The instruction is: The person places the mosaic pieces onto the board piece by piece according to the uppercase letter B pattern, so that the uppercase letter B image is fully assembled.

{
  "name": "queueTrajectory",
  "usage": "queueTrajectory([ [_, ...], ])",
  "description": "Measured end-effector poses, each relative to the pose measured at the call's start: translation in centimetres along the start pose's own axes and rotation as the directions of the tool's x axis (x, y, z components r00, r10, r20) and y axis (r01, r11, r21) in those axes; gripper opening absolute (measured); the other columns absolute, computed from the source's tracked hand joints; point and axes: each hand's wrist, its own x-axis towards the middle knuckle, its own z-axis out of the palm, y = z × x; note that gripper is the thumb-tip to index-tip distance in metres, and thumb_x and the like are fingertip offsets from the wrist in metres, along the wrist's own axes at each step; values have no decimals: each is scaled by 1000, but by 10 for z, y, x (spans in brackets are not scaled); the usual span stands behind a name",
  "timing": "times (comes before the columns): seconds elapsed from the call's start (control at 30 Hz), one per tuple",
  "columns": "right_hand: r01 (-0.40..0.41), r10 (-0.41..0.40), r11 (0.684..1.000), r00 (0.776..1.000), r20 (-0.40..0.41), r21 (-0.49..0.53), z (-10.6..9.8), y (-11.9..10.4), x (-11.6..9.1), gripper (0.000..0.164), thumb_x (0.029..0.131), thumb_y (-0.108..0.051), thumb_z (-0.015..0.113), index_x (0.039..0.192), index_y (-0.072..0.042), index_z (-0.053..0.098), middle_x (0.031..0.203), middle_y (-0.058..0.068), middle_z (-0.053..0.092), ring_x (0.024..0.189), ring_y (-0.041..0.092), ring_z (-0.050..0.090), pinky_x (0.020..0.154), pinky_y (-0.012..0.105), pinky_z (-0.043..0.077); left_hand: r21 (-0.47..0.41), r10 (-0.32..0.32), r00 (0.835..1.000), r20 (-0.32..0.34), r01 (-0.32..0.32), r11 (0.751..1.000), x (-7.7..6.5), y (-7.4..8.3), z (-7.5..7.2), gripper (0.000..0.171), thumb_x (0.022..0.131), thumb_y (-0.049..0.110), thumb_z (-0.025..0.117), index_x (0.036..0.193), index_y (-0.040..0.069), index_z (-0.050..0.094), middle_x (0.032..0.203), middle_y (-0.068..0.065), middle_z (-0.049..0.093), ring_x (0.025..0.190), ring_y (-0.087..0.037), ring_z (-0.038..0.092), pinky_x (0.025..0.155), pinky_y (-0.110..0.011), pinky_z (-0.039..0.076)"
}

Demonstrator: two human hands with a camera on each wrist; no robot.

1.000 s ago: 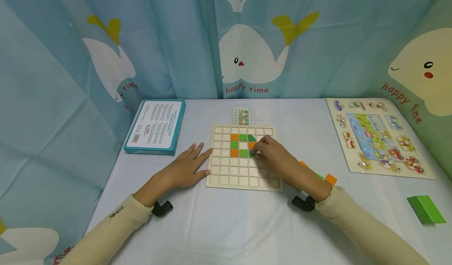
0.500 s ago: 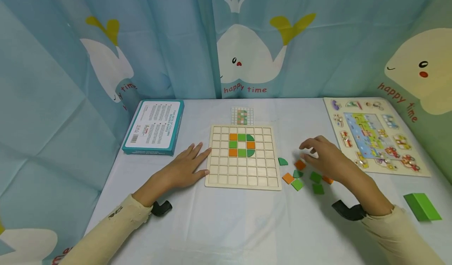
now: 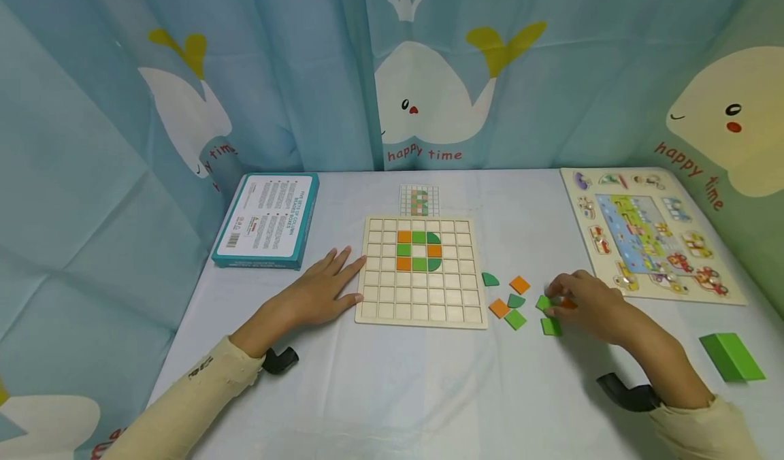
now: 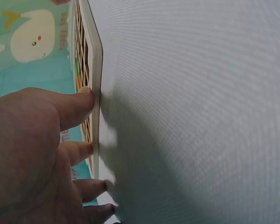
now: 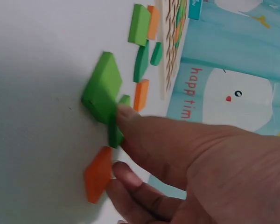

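Spread out flat on the table, my left hand (image 3: 324, 290) touches the left edge of a wooden grid board (image 3: 422, 300) with its thumb and a fingertip. Orange and green tiles form a ring on the board, with rounded dark green pieces at its right corners. My right hand (image 3: 591, 307) is right of the board, pinching a green square tile (image 3: 542, 303) between thumb and forefinger; the fingers partly hide it. Beside it lie another green tile (image 5: 102, 88) and an orange tile (image 5: 98, 175), which is close to the other fingertips in the right wrist view.
Left of the board is a teal-edged box (image 3: 269, 215). A small pattern card (image 3: 419, 191) lies behind the board. Several loose tiles, including an orange tile (image 3: 519, 284), lie to its right. A picture puzzle (image 3: 655, 235) and a green block (image 3: 731, 356) are farther right.
My right hand has left the dark green rounded piece on the board, moved right, and come down onto a green tile in the loose group. My left hand has stayed in place.
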Motion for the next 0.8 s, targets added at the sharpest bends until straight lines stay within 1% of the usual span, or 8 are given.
queueTrajectory([
  [0.1, 8, -8, 1000, 1000, -30, 7, 6, 2, 3, 25, 96, -19, 78, 114, -5, 69, 107, 15, 64, 98, 32, 62, 72, 43, 39, 1, -1, 1000, -2, 1, 1000, 0, -1, 1, 74, 109, 51, 52, 171, 24, 21, 177, -14, 9, 163, -42, 5, 128, -64, 18],
  [0.17, 9, -9, 1000, 998, -54, 2, 8, 2, 7, 25, 97, -16, 75, 117, -3, 69, 106, 15, 64, 98, 33, 62, 72, 43, 38, 5, -2, 1000, 0, 2, 1000, 0, -1, 1, 74, 109, 51, 52, 171, 24, 21, 177, -14, 9, 163, -41, 5, 128, -63, 18],
  [0.33, 39, -34, 999, 993, -117, 36, 11, 6, 17, 28, 99, -6, 70, 125, 4, 66, 110, 22, 62, 98, 35, 60, 77, 47, 50, 16, -6, 1000, 4, 6, 1000, 1, -2, 2, 74, 109, 52, 51, 171, 25, 21, 177, -13, 9, 163, -41, 5, 128, -62, 19],
  [0.43, 83, -72, 995, 985, -158, 60, 12, 10, 22, 30, 98, -1, 69, 127, 6, 64, 110, 22, 60, 97, 32, 58, 77, 43, 52, 19, -6, 1000, 5, 6, 1000, 2, -3, 2, 74, 109, 53, 51, 171, 26, 20, 177, -13, 9, 163, -41, 6, 128, -62, 19],
  [0.53, 123, -110, 991, 975, -193, 58, 12, 12, 27, 31, 98, 1, 70, 128, 4, 63, 111, 20, 60, 97, 29, 59, 78, 39, 53, 21, -4, 1000, 6, 4, 1000, 3, -3, 2, 74, 109, 52, 51, 171, 25, 21, 177, -14, 9, 163, -42, 6, 128, -61, 19],
  [0.6, 139, -123, 988, 973, -197, 66, 12, 12, 30, 31, 99, 0, 69, 129, 4, 63, 112, 20, 60, 98, 29, 59, 78, 37, 52, 19, -4, 1000, 8, 4, 1000, 3, -2, 1, 74, 109, 52, 51, 171, 25, 21, 177, -14, 9, 163, -42, 6, 129, -61, 19],
  [0.67, 146, -130, 987, 973, -190, 73, 11, 12, 32, 30, 100, -1, 69, 129, 3, 63, 114, 20, 59, 99, 29, 59, 80, 39, 53, 17, -5, 1000, 7, 5, 1000, 2, -1, 1, 74, 109, 52, 51, 171, 25, 21, 177, -14, 9, 163, -42, 6, 128, -62, 19],
  [0.8, 152, -136, 986, 974, -182, 73, 10, 9, 40, 29, 101, -2, 69, 128, 5, 63, 114, 21, 60, 99, 30, 58, 82, 44, 52, 7, -8, 1000, 8, 8, 1000, 0, -1, 0, 74, 109, 51, 51, 171, 25, 21, 177, -14, 9, 163, -42, 6, 128, -63, 19],
])
